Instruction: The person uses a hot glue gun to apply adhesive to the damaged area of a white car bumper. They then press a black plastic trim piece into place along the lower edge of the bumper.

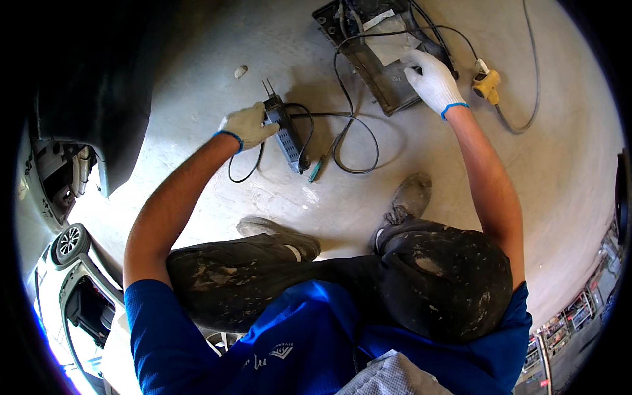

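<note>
My left hand (pixel 249 127), in a white work glove with a blue cuff, is closed around the upper part of a dark grey two-pronged corded tool (pixel 288 139). Two thin metal prongs stick out of its far end, and vents run along its body. My right hand (pixel 431 80), gloved the same way, reaches over a black plastic tray-like part (pixel 385 89). Its thumb and forefinger are apart, beside a clear plastic bag (pixel 388 47) lying on that part. Whether the fingertips touch the bag is hard to see.
A black cable (pixel 355 170) loops across the floor beside the tool, near a small green-tipped cable end (pixel 316 172). At the right lies a yellow socket connector (pixel 486 85) on a grey cord. A small pale lump (pixel 241 71) sits beyond my left hand. Dark car bodywork (pixel 92 99) stands left.
</note>
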The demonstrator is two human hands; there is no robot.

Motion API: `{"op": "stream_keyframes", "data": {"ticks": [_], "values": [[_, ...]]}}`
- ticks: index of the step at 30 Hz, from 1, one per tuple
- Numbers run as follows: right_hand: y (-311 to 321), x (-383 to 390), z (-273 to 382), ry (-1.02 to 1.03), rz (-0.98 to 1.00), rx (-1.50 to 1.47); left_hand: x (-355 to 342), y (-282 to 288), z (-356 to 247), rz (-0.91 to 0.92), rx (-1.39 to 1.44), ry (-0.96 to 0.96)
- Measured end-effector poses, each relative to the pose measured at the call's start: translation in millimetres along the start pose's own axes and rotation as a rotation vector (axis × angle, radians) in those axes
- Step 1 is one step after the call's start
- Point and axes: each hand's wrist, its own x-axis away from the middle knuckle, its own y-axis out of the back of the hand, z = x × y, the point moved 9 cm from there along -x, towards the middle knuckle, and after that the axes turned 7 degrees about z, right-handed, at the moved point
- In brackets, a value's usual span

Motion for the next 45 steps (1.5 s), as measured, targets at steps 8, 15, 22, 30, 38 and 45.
{"op": "stream_keyframes", "data": {"ticks": [8,15,22,30,38,45], "values": [[-29.0,18.5,-4.0,-0.045,0.152,0.23,-39.4,130.6,-111.6,-0.523,-0.014,-0.253],[9.7,50.6,-17.9,-0.073,-0.133,0.218,-121.0,155.0,-154.1,-0.597,-0.246,-0.057],[15.5,59.5,-31.7,-0.125,-0.131,0.283,-141.1,139.3,-151.6,-0.513,-0.32,-0.022],[26.8,57.1,-33.8,-0.146,-0.169,0.155,-114.7,161.4,-137.6,-0.536,0.204,-0.112],[46.8,35.2,106.6,0.156,-0.151,-0.555,14.0,132.0,-199.4,-0.11,1.07,-0.531],[39.6,18.1,148.5,0.136,-0.118,-0.52,36.1,125.3,-141.0,-0.264,1.145,-0.422]]}}
